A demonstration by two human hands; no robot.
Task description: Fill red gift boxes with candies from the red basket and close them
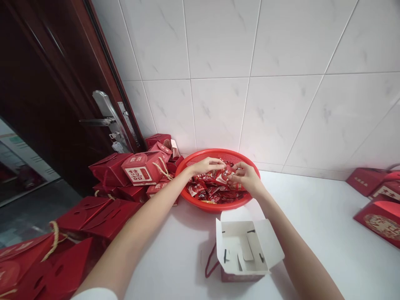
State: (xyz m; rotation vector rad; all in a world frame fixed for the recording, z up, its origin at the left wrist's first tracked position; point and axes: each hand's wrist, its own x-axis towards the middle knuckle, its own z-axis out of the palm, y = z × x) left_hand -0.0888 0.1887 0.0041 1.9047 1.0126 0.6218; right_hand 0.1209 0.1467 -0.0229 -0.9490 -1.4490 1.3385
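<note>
A red plastic basket (218,207) with a mesh wall holds many small red candy packets (215,193). My right hand (245,178) is over the basket's right side, thumb and fingers closed on the edge of a red candy packet (222,176). My left hand (206,166) reaches over the middle of the basket with its fingers stretched out, close to the same packet; its fingertips are partly hidden. In front of the basket stands an open gift box (242,277), white inside, its flaps folded outward and a dark red cord handle (210,266) hanging at its left.
Closed red gift boxes (142,166) with rope handles are piled along the left, beside a dark door (71,62) with a metal handle (96,121). More red boxes (379,221) sit at the right edge. A tiled wall (218,104) rises behind the white table (318,216).
</note>
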